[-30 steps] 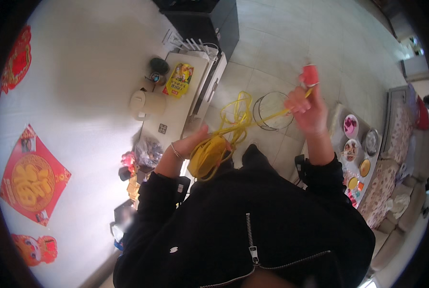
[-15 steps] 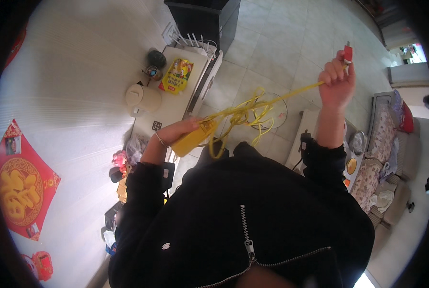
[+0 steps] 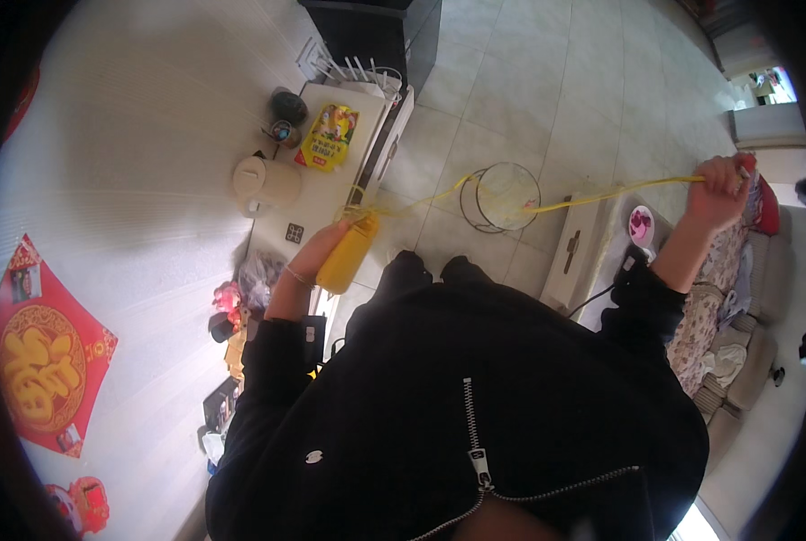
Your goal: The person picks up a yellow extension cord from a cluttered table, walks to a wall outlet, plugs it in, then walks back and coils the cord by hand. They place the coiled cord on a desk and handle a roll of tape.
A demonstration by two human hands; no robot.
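Observation:
My left hand (image 3: 311, 251) is wrapped round a yellow power strip (image 3: 347, 254), which it holds at an angle above the floor beside the cabinet. A few loops of yellow cord (image 3: 619, 191) hang near the strip's far end. From there the cord runs across to my right hand (image 3: 720, 195), raised far out to the right. That hand is closed on the cord's end, and part of a red plug (image 3: 747, 162) sticks out at its far side. My fingers hide the rest of the plug.
On the left, a white cabinet bears a cream kettle (image 3: 267, 185), a yellow packet (image 3: 331, 137) and a white router (image 3: 358, 77). A round wire-rimmed bin (image 3: 479, 212) stands on the tiles. To the right are a table with a pink-and-white bowl (image 3: 640, 225) and a floral sofa (image 3: 691, 316).
My right hand has swung farther right and slightly down with the plug. The bunched cord has drawn out into a longer line. My left hand has turned the power strip more upright.

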